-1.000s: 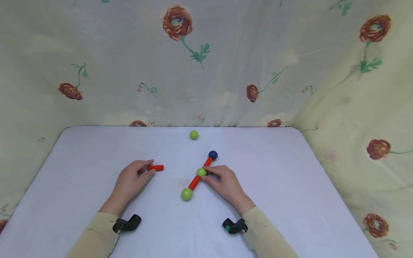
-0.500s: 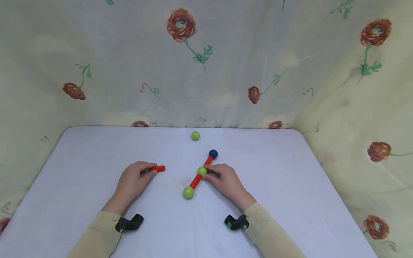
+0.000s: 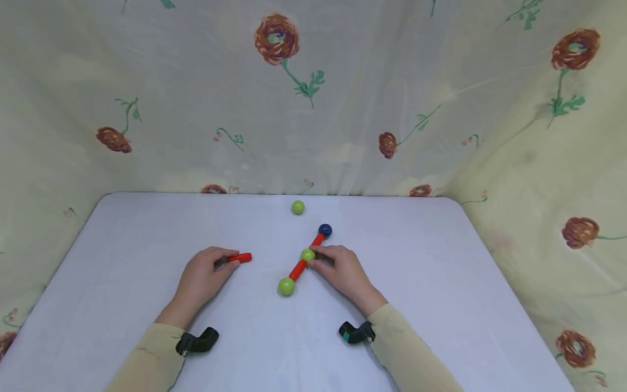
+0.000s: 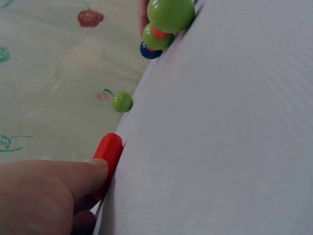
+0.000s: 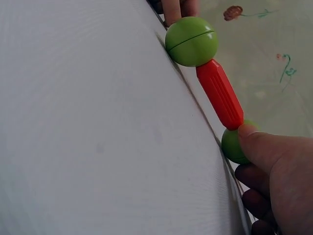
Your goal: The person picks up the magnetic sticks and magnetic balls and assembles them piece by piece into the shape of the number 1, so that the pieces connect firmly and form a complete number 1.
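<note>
My left hand [image 3: 203,275] pinches a short red rod [image 4: 111,149] between thumb and fingers, low over the table on the left. Right of it my right hand [image 3: 345,272] pinches the middle green ball [image 3: 307,255] of a joined chain. From that ball one red rod [image 5: 220,94] runs toward me to a green ball [image 3: 286,286]. A second red rod [image 3: 318,239] leads away to a dark blue ball [image 3: 325,230]. In the right wrist view the thumb covers part of the middle ball, and the blue ball is out of sight.
A loose green ball [image 3: 297,207] lies near the far edge of the white table [image 3: 406,239]. Behind and to the right hangs a flowered cloth [image 3: 343,81]. Each wrist wears a black strap mount, such as the left mount [image 3: 198,341].
The chain has shifted slightly away from me together with my right hand. My left hand keeps its pinch on the red rod nearly in place. The head view has shifted a little.
</note>
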`<state>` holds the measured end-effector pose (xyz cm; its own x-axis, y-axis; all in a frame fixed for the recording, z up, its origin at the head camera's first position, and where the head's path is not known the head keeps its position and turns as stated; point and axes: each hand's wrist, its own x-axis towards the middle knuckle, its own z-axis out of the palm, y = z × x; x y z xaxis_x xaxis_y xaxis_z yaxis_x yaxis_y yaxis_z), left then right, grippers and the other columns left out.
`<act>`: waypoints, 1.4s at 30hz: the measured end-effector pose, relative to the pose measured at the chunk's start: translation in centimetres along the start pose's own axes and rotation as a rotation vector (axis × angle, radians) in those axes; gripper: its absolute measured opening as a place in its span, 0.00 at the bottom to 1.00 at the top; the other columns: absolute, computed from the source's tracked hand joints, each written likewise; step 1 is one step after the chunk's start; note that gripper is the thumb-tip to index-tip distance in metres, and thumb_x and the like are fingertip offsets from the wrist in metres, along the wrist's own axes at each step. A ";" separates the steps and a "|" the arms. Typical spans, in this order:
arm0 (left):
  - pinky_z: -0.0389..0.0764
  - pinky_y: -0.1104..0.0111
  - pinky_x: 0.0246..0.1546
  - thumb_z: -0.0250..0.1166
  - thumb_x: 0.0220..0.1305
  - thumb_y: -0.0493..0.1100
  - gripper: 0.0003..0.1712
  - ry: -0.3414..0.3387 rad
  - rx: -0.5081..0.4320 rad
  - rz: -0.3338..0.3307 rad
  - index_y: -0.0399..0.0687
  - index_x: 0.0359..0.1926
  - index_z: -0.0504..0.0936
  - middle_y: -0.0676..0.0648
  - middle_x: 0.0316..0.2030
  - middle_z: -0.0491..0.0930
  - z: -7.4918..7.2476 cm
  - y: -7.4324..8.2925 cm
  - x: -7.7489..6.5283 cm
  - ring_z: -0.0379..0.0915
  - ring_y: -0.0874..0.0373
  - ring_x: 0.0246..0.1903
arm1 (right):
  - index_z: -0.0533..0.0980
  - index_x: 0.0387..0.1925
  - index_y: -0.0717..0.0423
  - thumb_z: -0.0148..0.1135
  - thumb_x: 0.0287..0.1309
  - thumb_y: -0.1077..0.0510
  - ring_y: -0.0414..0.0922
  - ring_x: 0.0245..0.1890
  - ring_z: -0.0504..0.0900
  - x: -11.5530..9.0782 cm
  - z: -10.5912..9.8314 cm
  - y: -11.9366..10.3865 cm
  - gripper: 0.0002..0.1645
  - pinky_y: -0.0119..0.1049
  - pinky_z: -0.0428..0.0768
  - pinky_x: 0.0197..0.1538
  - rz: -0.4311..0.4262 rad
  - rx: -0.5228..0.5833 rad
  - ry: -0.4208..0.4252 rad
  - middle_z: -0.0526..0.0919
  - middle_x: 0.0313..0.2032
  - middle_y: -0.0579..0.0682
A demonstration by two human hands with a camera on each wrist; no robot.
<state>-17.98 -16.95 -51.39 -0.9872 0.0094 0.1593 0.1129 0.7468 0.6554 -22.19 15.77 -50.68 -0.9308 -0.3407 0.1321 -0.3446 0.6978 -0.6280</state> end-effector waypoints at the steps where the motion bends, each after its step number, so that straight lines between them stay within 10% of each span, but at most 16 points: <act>1: 0.81 0.52 0.50 0.69 0.67 0.45 0.16 -0.002 -0.001 0.000 0.48 0.54 0.87 0.44 0.50 0.86 0.0 0.0 0.0 0.80 0.47 0.49 | 0.83 0.58 0.42 0.71 0.62 0.45 0.46 0.54 0.84 0.0 0.0 0.0 0.23 0.46 0.80 0.61 0.005 0.002 0.002 0.88 0.52 0.43; 29: 0.71 0.63 0.39 0.71 0.65 0.47 0.20 -0.032 0.080 -0.011 0.48 0.56 0.86 0.45 0.44 0.83 -0.2 0.8 -0.3 0.72 0.51 0.40 | 0.83 0.57 0.44 0.70 0.63 0.46 0.47 0.55 0.84 1.2 0.5 0.2 0.22 0.47 0.80 0.61 0.002 0.044 0.050 0.88 0.52 0.44; 42: 0.77 0.61 0.42 0.69 0.66 0.48 0.18 0.011 -0.025 -0.074 0.45 0.53 0.85 0.46 0.43 0.82 -0.2 1.0 -1.0 0.73 0.53 0.40 | 0.83 0.57 0.43 0.70 0.64 0.46 0.46 0.52 0.84 1.2 0.8 0.8 0.22 0.46 0.81 0.58 -0.020 0.058 0.070 0.89 0.51 0.43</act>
<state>-16.91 -16.36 -50.75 -0.9916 -0.0527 0.1180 0.0426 0.7285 0.6837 -23.50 15.40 -51.61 -0.9307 -0.3082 0.1970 -0.3575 0.6526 -0.6681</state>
